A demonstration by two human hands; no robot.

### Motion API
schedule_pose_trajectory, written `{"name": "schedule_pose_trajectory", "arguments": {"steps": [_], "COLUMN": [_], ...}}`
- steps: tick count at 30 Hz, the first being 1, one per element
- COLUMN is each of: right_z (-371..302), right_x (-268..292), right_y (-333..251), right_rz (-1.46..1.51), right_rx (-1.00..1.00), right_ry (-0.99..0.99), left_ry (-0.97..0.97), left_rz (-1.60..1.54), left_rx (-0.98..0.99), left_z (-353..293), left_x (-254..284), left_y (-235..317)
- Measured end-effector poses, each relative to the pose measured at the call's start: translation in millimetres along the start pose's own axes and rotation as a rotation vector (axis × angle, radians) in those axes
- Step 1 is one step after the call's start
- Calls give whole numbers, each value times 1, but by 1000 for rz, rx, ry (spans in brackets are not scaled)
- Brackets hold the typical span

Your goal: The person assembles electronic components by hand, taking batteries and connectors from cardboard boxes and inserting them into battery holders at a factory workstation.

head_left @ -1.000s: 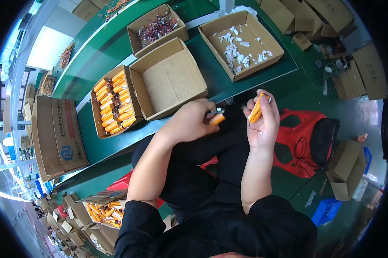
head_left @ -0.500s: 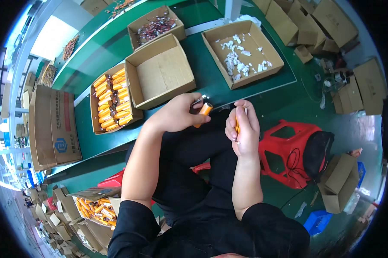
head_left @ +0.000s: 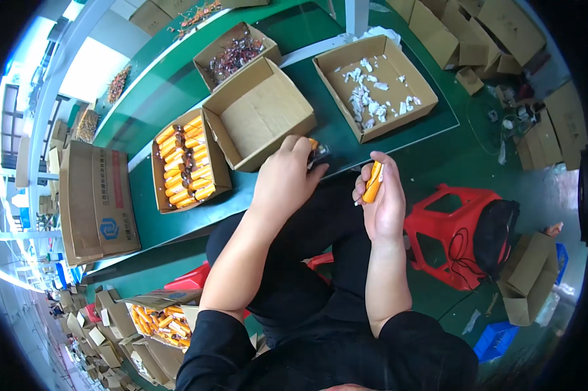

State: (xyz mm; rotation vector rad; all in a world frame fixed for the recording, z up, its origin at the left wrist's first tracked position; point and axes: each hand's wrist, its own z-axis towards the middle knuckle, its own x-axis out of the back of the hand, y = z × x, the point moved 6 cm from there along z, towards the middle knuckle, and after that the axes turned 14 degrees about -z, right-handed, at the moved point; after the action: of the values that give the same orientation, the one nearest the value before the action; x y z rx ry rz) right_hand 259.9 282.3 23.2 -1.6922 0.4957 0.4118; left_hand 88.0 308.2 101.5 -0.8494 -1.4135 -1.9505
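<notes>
My left hand reaches over the table edge beside an open cardboard box, its fingers closed. A bit of an orange battery shows at its fingertips; the rest is hidden by the hand. A small clear or silvery piece is next to these fingertips, too small to name. My right hand is raised over the right edge of my lap, palm turned inward. Its fingers are wrapped round another orange cylindrical battery, held tilted, with a small white bit near the fingertips.
On the green table stand a box of orange batteries, a bare cardboard box, a box of thin wired parts and a box with white scraps. A red stool is at right, a carton of batteries at lower left.
My left hand has moved forward and turned palm down over the table edge, covering most of its battery. The battery in my right hand now shows more fully. The view has shifted slightly.
</notes>
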Motion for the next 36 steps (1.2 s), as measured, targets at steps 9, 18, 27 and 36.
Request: {"name": "schedule_pose_trajectory", "arguments": {"steps": [9,18,27,36], "right_z": [17,35,41,25], "right_x": [22,39,33,29], "right_y": [1,20,20,8], "right_rz": [71,41,118,95], "right_rx": [9,-36,-15,25], "right_ry": [7,68,-19,-41], "left_ry": [395,63,303,600], "left_rz": [241,270,456,571], "left_rx": [399,583,783,778], "left_z": [102,167,164,-25], "left_x": [155,144,327,371], "left_y": [-128,-333,-472,-370]}}
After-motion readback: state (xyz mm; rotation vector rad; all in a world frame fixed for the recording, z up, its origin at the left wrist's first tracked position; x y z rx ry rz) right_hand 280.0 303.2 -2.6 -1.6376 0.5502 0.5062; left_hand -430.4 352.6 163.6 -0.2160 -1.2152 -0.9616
